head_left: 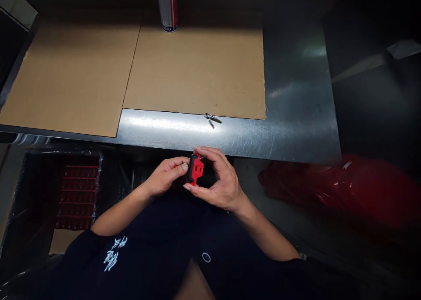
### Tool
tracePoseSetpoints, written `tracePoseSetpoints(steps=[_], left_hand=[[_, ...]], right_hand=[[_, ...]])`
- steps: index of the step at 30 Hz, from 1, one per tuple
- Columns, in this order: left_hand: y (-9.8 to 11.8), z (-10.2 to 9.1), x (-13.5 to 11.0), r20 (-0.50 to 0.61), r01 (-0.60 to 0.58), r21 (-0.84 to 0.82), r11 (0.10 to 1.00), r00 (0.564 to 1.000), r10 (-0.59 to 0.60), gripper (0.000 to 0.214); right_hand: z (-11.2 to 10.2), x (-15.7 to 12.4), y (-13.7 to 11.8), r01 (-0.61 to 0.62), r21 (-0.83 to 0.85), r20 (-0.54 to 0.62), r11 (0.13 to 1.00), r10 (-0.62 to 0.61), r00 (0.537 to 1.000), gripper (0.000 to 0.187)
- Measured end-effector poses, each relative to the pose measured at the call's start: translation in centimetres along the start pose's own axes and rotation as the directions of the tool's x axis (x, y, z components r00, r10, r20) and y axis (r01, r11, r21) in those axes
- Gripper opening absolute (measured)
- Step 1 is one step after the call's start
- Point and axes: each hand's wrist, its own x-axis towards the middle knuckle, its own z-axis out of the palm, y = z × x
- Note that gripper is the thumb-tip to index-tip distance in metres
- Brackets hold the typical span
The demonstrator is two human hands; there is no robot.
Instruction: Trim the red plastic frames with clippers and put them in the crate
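Note:
A small red and black plastic part (198, 169) is held between my two hands, just off the front edge of the table. My left hand (167, 175) pinches its dark left side with thumb and fingers. Thumb below and fingers above, my right hand (219, 177) grips the red part by its ends. Two small openings show on its red face. Beyond my hands, a nail clipper (213, 119) lies on the bare metal by the cardboard's edge.
Cardboard sheets (194, 72) cover much of the metal table (296, 111). A spray can (168, 10) stands at the back. At lower left, a plastic-lined bin (19, 194) holds rows of red parts (78, 190). A red bag-like bundle (342, 190) sits at right, below the table.

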Motion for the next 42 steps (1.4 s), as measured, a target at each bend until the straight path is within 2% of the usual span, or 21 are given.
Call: tracePoseSetpoints(steps=[3,6,13,20,22,24,25,27,29,31,34,37,42], left_hand=[[-0.3,-0.2,-0.1,0.001,0.035,-0.021,0.999,0.999,-0.035,0.04],[-0.4,-0.3,-0.4,0.01,0.016,-0.011,1.0,1.0,-0.016,0.041],[0.6,-0.1,-1.2,0.109,-0.096,0.168,0.981,0.991,0.078,0.05],[0.6,0.0,-1.5,0.057,-0.088,0.327,0.941,0.996,0.073,0.051],[0.6,0.1,-1.6,0.033,-0.095,0.335,0.937,0.995,0.089,0.049],[0.7,0.1,-1.7,0.008,-0.107,0.351,0.93,0.994,0.112,0.047],[0.8,0.1,-1.8,-0.004,-0.112,0.365,0.924,0.993,0.122,0.047],[0.9,0.1,-1.9,-0.014,-0.121,0.396,0.91,0.99,0.138,0.047],[0.9,0.0,-2.1,-0.006,-0.133,0.42,0.898,0.989,0.15,0.048],[0.7,-0.2,-2.2,0.015,-0.15,0.45,0.881,0.987,0.161,0.049],[0.2,-0.4,-2.3,0.037,-0.188,0.521,0.833,0.98,0.198,0.052],[0.0,-0.6,-2.4,0.035,-0.241,0.618,0.748,0.959,0.28,0.052],[-0.3,-0.9,-2.4,0.122,-0.339,0.732,0.59,0.919,0.376,0.048]], right_hand=[[0.0,-0.2,0.2,0.013,0.012,0.015,1.0,-0.013,1.0,0.075],[0.0,-0.3,0.3,0.033,-0.002,0.028,0.999,-0.032,0.999,0.075],[0.3,-0.5,0.8,0.081,-0.029,0.012,0.996,-0.08,0.997,0.074],[0.7,-0.8,1.0,0.109,-0.028,-0.009,0.994,-0.109,0.994,0.074],[0.5,-1.1,1.1,0.074,-0.003,0.011,0.997,-0.074,0.997,0.077],[0.1,-1.5,1.2,-0.005,0.092,0.011,0.996,0.004,1.0,0.077],[-0.1,-1.7,1.3,-0.06,0.157,-0.006,0.986,0.062,0.998,0.071],[-0.5,-2.0,1.4,-0.178,0.289,-0.043,0.941,0.199,0.979,0.046],[-0.8,-2.2,1.4,-0.284,0.396,-0.024,0.873,0.319,0.948,0.023],[-0.9,-2.3,1.3,-0.372,0.477,0.065,0.796,0.39,0.919,0.023],[-0.6,-2.3,1.1,-0.458,0.559,0.197,0.691,0.426,0.883,0.031],[-0.2,-2.3,0.9,-0.49,0.619,0.252,0.614,0.435,0.864,0.032],[-0.1,-2.1,0.7,-0.509,0.635,0.294,0.581,0.427,0.855,0.033]])
